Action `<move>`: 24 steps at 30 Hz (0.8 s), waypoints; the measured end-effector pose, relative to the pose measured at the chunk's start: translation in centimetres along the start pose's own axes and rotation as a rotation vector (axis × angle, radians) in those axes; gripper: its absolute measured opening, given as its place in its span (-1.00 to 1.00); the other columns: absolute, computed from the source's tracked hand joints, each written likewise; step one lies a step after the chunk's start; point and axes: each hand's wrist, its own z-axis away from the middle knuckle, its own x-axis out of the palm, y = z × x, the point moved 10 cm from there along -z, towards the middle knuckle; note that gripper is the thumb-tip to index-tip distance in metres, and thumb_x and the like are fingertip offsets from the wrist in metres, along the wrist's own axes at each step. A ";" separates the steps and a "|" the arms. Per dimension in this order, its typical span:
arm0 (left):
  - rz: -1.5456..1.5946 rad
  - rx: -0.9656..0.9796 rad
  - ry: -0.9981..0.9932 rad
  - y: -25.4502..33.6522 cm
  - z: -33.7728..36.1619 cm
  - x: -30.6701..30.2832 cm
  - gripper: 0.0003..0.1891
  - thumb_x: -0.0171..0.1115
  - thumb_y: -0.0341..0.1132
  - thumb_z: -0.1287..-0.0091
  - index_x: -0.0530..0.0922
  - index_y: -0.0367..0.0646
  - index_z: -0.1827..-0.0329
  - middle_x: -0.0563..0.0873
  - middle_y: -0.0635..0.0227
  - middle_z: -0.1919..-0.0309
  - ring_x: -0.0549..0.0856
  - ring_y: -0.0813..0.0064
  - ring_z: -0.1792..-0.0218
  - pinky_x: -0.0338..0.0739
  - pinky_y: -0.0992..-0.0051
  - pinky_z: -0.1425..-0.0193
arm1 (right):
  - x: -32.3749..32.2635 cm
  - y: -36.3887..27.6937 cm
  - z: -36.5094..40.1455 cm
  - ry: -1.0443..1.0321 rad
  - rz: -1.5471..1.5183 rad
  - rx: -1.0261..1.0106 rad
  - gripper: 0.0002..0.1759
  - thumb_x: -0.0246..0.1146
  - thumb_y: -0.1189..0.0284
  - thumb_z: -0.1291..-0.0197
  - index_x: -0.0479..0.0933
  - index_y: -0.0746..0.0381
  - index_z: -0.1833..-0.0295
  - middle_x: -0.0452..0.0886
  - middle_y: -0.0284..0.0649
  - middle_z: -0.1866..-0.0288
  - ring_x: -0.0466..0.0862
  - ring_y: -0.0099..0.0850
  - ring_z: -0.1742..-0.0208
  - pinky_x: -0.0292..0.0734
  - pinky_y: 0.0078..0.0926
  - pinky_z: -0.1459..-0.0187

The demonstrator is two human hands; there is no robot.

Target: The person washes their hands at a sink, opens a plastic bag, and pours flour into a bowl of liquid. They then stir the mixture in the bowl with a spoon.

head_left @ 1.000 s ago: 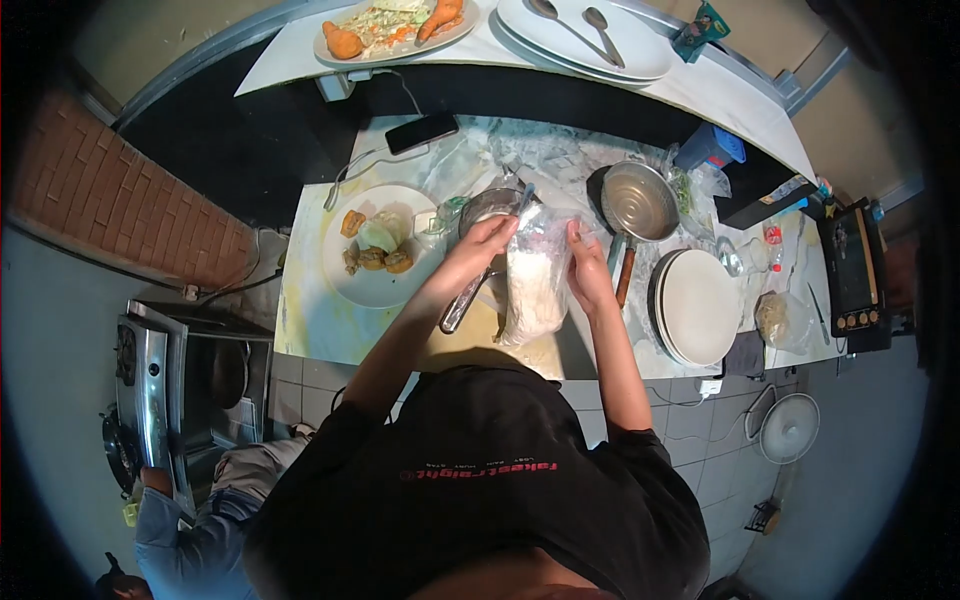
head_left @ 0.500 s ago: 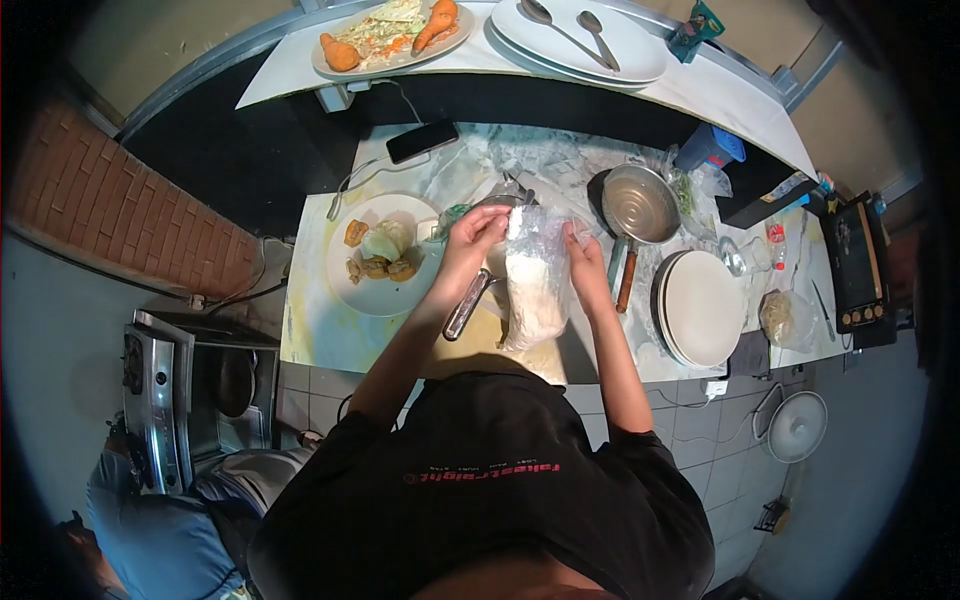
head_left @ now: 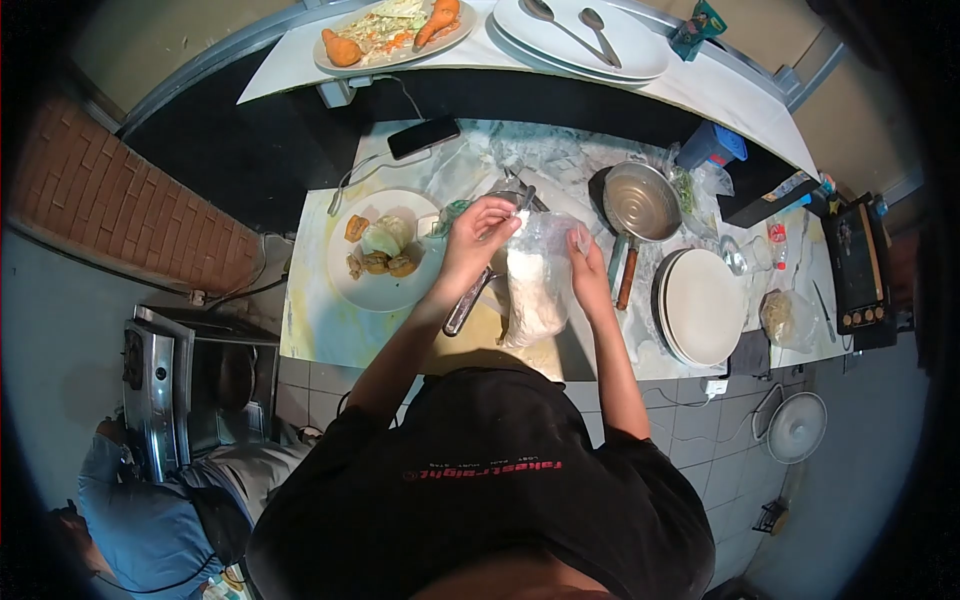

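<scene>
Between my two hands hangs a clear plastic bag of white powder (head_left: 535, 295), its lower part filled and its upper part loose. My left hand (head_left: 482, 238) pinches the top left edge of the bag, fingers closed. On the other side, my right hand (head_left: 588, 262) grips the top right edge with thumb and fingers. Below my left hand a dark handle (head_left: 466, 304) slants across the counter; what it belongs to is mostly hidden behind the bag and hand. A yellowish board or surface (head_left: 475, 345) lies under the bag.
Left is a white plate (head_left: 345, 285) with cabbage and browned pieces. A saucepan (head_left: 641, 200) and stacked plates (head_left: 704, 310) stand right. A phone (head_left: 423, 137) lies behind. The raised shelf holds a carrot plate (head_left: 395, 62) and spoons. A person (head_left: 150, 510) crouches by the stove (head_left: 150, 390).
The top of the bag is spread wider, with my right hand slightly farther right. The crouching person at lower left has shifted a little.
</scene>
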 end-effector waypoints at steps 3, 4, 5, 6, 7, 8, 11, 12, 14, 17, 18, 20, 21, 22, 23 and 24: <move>0.006 0.004 -0.004 -0.1 0.0 -0.3 -0.84 0.33 -0.49 -0.36 0.57 -0.23 0.05 0.68 0.43 0.11 0.64 0.68 0.08 0.52 0.63 -0.11 | 0.4 -1.0 0.6 -0.064 -0.032 0.009 -0.45 0.05 0.25 -0.53 0.32 0.47 -0.39 0.54 0.01 -0.29 0.46 -0.35 -0.34 0.23 -0.47 -0.39; -0.003 0.001 -0.010 -0.3 -0.1 -0.4 -0.86 0.32 -0.50 -0.36 0.57 -0.23 0.07 0.68 0.42 0.11 0.64 0.69 0.08 0.52 0.63 -0.10 | 0.1 -0.1 0.5 -0.036 -0.011 0.002 -0.46 0.05 0.26 -0.53 0.33 0.47 -0.38 0.56 0.00 -0.26 0.46 -0.37 -0.32 0.24 -0.48 -0.38; -0.002 -0.004 -0.009 -0.5 -0.1 -0.5 -0.86 0.32 -0.50 -0.36 0.57 -0.23 0.07 0.68 0.42 0.11 0.64 0.69 0.08 0.52 0.63 -0.10 | -0.1 0.0 0.5 -0.008 0.011 -0.003 -0.48 0.05 0.28 -0.53 0.35 0.47 -0.37 0.57 -0.01 -0.24 0.47 -0.39 -0.30 0.25 -0.48 -0.36; -0.010 0.005 -0.017 -0.5 -0.2 -0.6 -0.87 0.31 -0.50 -0.36 0.57 -0.23 0.09 0.68 0.42 0.12 0.64 0.69 0.09 0.52 0.63 -0.09 | -0.1 0.2 0.6 -0.009 0.012 0.001 -0.48 0.05 0.28 -0.53 0.35 0.47 -0.37 0.57 -0.01 -0.24 0.47 -0.39 -0.30 0.25 -0.48 -0.36; -0.017 0.013 -0.024 -0.6 -0.2 -0.6 -0.89 0.31 -0.50 -0.36 0.58 -0.24 0.10 0.68 0.42 0.12 0.64 0.69 0.09 0.52 0.63 -0.09 | 0.0 0.0 0.7 -0.023 -0.006 -0.007 -0.48 0.06 0.28 -0.53 0.35 0.47 -0.37 0.57 -0.01 -0.25 0.47 -0.39 -0.30 0.26 -0.48 -0.36; -0.016 0.010 -0.023 -0.5 -0.2 -0.5 -0.89 0.31 -0.50 -0.36 0.58 -0.24 0.10 0.68 0.42 0.12 0.64 0.69 0.09 0.52 0.63 -0.09 | 0.1 -0.3 0.8 -0.036 -0.023 -0.016 -0.48 0.06 0.29 -0.52 0.34 0.48 -0.37 0.57 -0.01 -0.25 0.47 -0.39 -0.30 0.26 -0.48 -0.36; -0.032 0.042 -0.018 0.3 -0.2 -0.5 -0.91 0.31 -0.51 -0.36 0.59 -0.25 0.13 0.68 0.42 0.12 0.64 0.68 0.10 0.52 0.63 -0.08 | 0.0 -0.6 1.0 -0.018 -0.007 -0.018 -0.47 0.06 0.27 -0.52 0.34 0.48 -0.37 0.56 0.00 -0.26 0.47 -0.36 -0.32 0.26 -0.47 -0.37; -0.033 0.056 -0.013 0.5 -0.3 -0.5 -0.91 0.31 -0.51 -0.35 0.59 -0.25 0.13 0.67 0.43 0.13 0.64 0.68 0.11 0.52 0.63 -0.07 | 0.0 -0.1 0.9 -0.018 -0.007 -0.017 -0.47 0.06 0.27 -0.52 0.34 0.48 -0.37 0.56 0.00 -0.26 0.47 -0.36 -0.32 0.26 -0.47 -0.37; -0.034 0.067 -0.008 0.9 -0.3 -0.5 -0.91 0.31 -0.52 -0.35 0.59 -0.25 0.13 0.66 0.44 0.14 0.64 0.68 0.12 0.51 0.64 -0.06 | -0.4 1.0 0.7 0.018 0.019 -0.018 -0.46 0.06 0.26 -0.52 0.34 0.48 -0.37 0.57 0.00 -0.25 0.47 -0.37 -0.30 0.26 -0.46 -0.37; -0.074 0.098 0.003 1.3 -0.6 -0.6 -0.91 0.30 -0.52 -0.35 0.59 -0.26 0.13 0.64 0.45 0.16 0.63 0.68 0.14 0.51 0.65 -0.04 | -0.8 0.8 1.2 0.052 0.020 0.000 -0.48 0.06 0.25 -0.53 0.37 0.47 -0.34 0.58 -0.06 -0.24 0.47 -0.42 -0.28 0.26 -0.47 -0.35; -0.100 0.104 0.020 1.2 -0.8 -0.9 -0.91 0.30 -0.52 -0.35 0.59 -0.26 0.13 0.64 0.46 0.18 0.63 0.69 0.15 0.50 0.65 -0.02 | -0.8 0.4 1.4 0.053 0.020 0.003 -0.48 0.06 0.25 -0.53 0.37 0.47 -0.34 0.58 -0.06 -0.24 0.47 -0.42 -0.28 0.26 -0.47 -0.35; -0.127 0.108 0.036 0.9 -1.0 -1.2 -0.91 0.30 -0.52 -0.35 0.59 -0.26 0.13 0.63 0.47 0.20 0.63 0.69 0.16 0.50 0.65 -0.01 | -0.5 -0.5 1.6 0.012 -0.021 -0.006 -0.51 0.05 0.24 -0.53 0.43 0.44 -0.30 0.60 -0.15 -0.18 0.48 -0.48 -0.23 0.29 -0.51 -0.30; -0.125 0.107 0.045 0.9 -1.1 -1.3 -0.91 0.29 -0.52 -0.36 0.58 -0.26 0.13 0.63 0.47 0.20 0.62 0.70 0.16 0.50 0.66 -0.01 | -0.6 -0.2 1.7 0.014 -0.022 -0.004 -0.51 0.05 0.24 -0.53 0.43 0.44 -0.30 0.60 -0.15 -0.18 0.48 -0.48 -0.23 0.29 -0.51 -0.30; -0.122 0.106 0.054 0.8 -1.2 -1.4 -0.91 0.29 -0.52 -0.36 0.58 -0.26 0.13 0.63 0.47 0.21 0.61 0.70 0.17 0.50 0.66 0.00 | -0.6 0.1 1.6 0.000 -0.028 -0.023 -0.54 0.05 0.24 -0.54 0.46 0.42 -0.26 0.62 -0.20 -0.12 0.49 -0.51 -0.17 0.32 -0.53 -0.26; -0.122 0.104 0.051 0.9 -1.1 -1.1 -0.91 0.29 -0.52 -0.36 0.58 -0.26 0.13 0.63 0.47 0.21 0.61 0.70 0.17 0.50 0.66 0.00 | -0.6 0.0 1.7 -0.013 -0.033 -0.042 -0.56 0.05 0.24 -0.54 0.50 0.40 -0.22 0.64 -0.26 -0.06 0.50 -0.54 -0.12 0.35 -0.55 -0.21; -0.105 0.109 0.050 1.2 -0.8 -0.9 -0.90 0.29 -0.52 -0.36 0.58 -0.25 0.12 0.63 0.48 0.22 0.61 0.70 0.18 0.49 0.66 -0.01 | -0.6 0.1 1.7 -0.010 -0.034 -0.040 -0.56 0.05 0.24 -0.54 0.50 0.40 -0.22 0.64 -0.26 -0.06 0.50 -0.54 -0.12 0.35 -0.55 -0.21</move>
